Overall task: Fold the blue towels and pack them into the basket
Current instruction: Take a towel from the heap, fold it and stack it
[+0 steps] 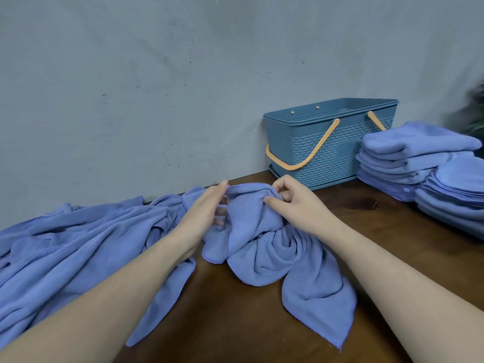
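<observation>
The towel [272, 247] being worked lies bunched on the brown table [235, 323], right in front of the person, one pointed corner trailing toward the near edge. Both hands are at its raised top hem: the left hand [207, 210] has its fingers fairly straight along the hem with the thumb tucked behind the cloth, while the right hand [290, 197] is curled, pinching a fold between thumb and fingers. The cloth looks light, soft and floppy, probably microfibre with some nap, so it should not slip, but it will sag wherever it is not held; the stitched hem and corners look like the best places to grip for shaking it flat. An unfolded heap [78, 244] waits on the left, folded stacks [424, 163] sit right of the basket [330, 142], which appears empty. I see no label or writing anywhere.
</observation>
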A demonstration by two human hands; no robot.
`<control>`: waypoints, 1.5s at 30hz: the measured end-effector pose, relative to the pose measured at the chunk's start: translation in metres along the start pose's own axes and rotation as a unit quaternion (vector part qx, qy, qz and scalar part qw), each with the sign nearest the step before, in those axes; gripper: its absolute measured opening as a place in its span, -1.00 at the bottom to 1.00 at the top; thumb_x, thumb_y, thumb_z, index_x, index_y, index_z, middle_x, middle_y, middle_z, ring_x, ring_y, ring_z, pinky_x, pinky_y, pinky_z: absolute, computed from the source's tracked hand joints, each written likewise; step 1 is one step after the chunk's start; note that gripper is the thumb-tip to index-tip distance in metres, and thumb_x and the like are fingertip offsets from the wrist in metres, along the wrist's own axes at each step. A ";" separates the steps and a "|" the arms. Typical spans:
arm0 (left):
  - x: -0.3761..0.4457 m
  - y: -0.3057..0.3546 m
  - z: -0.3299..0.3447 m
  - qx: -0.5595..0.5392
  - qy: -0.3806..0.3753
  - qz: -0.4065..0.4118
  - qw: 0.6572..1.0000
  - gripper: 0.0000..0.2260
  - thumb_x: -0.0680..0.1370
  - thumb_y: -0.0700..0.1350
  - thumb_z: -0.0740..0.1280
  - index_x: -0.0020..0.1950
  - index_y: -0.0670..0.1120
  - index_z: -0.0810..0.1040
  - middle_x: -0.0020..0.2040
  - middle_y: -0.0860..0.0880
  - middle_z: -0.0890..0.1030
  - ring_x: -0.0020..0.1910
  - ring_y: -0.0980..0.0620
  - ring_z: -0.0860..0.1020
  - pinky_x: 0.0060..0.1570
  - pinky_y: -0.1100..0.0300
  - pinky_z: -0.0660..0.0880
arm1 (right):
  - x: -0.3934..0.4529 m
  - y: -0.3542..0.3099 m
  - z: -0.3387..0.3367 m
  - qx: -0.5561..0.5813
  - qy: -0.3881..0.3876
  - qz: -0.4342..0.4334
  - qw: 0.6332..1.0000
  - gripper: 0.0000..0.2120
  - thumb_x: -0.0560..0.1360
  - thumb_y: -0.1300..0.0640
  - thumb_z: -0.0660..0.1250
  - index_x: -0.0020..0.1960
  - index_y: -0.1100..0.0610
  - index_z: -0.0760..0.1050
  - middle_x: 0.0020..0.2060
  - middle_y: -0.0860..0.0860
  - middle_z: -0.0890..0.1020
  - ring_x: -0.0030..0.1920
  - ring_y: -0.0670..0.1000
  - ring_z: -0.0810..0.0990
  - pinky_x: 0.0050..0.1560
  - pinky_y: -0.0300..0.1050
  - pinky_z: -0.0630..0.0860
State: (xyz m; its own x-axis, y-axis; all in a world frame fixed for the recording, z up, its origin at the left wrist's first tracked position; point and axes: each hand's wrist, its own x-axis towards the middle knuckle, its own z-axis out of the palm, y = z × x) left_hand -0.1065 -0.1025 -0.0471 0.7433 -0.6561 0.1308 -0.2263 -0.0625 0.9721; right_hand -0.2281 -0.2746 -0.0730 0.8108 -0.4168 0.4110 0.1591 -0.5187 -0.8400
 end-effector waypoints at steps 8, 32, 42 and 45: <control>0.012 -0.040 -0.026 0.301 -0.101 -0.093 0.944 -0.48 0.60 0.40 -0.02 0.36 0.19 0.49 0.27 0.15 0.51 0.26 0.06 0.48 0.22 0.16 0.34 | 0.008 0.019 -0.008 -0.044 0.022 0.118 0.992 -0.82 0.60 0.11 0.35 0.00 0.15 0.35 -0.46 0.01 0.53 -0.56 -0.11 0.49 -0.49 -0.31 0.36; -0.041 -0.035 -0.042 0.141 -0.072 -0.004 0.987 -0.71 0.66 -0.06 0.28 -0.09 -0.28 0.46 -0.27 -0.09 0.48 -0.30 0.04 0.42 -0.30 0.31 0.36 | -0.018 -0.015 -0.003 0.060 -0.020 0.204 0.977 -0.85 0.67 0.05 0.24 0.05 0.13 0.46 -0.25 0.09 0.56 -0.48 0.00 0.43 -0.41 -0.13 0.42; -0.054 0.005 -0.053 -0.126 -0.052 -0.173 0.975 -0.73 0.58 0.04 0.41 0.20 -0.07 0.65 0.11 -0.14 0.71 0.15 -0.11 0.66 0.30 -0.07 0.50 | -0.049 -0.054 -0.006 0.158 -0.076 0.291 0.940 -0.88 0.68 0.10 0.21 -0.02 0.08 0.43 -0.38 0.04 0.51 -0.51 0.02 0.37 -0.59 -0.25 0.25; -0.047 0.006 -0.057 -0.121 -0.098 -0.187 0.970 -0.58 0.46 -0.03 0.54 0.30 0.00 0.59 0.20 -0.12 0.68 0.20 -0.14 0.64 0.34 -0.15 0.47 | -0.037 -0.051 -0.011 0.143 -0.009 0.262 0.954 -0.88 0.68 0.10 0.19 -0.03 0.07 0.39 -0.38 0.01 0.44 -0.50 -0.03 0.36 -0.54 -0.22 0.25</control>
State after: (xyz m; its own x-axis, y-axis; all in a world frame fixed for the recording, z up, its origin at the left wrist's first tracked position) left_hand -0.1071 -0.0288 -0.0366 0.6057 -0.7530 -0.2570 0.2082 -0.1618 0.9646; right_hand -0.2726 -0.2408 -0.0418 0.8301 -0.5493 -0.0964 -0.1260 -0.0163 -0.9919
